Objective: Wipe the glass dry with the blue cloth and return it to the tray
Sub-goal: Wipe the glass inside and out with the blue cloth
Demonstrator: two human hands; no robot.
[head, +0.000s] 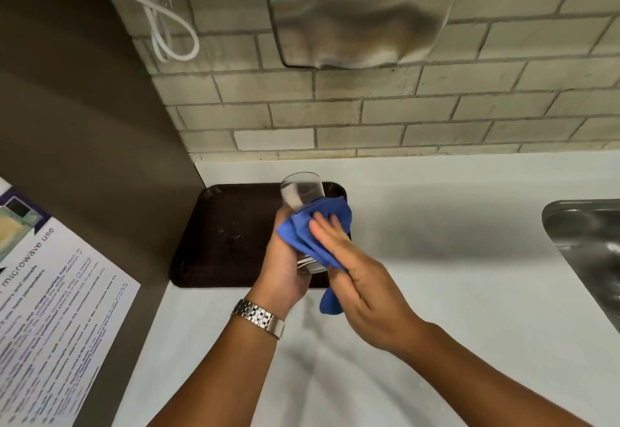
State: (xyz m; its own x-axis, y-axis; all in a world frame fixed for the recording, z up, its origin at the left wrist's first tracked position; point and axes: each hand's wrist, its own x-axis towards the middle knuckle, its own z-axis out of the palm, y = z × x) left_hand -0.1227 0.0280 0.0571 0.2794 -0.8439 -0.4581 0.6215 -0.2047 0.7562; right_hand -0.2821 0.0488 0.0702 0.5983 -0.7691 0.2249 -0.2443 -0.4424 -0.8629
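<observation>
A single head-worn view is given, directed forward and steeply down at the white counter [436,225] from close above, with the tiled wall [402,118] seen facing it.

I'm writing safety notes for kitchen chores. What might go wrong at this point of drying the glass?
The glass is held tilted above the tray by the left hand alone, low on its body; it may slip. The right hand presses the blue cloth flat against it; a hard push might dislodge or crack it.
</observation>
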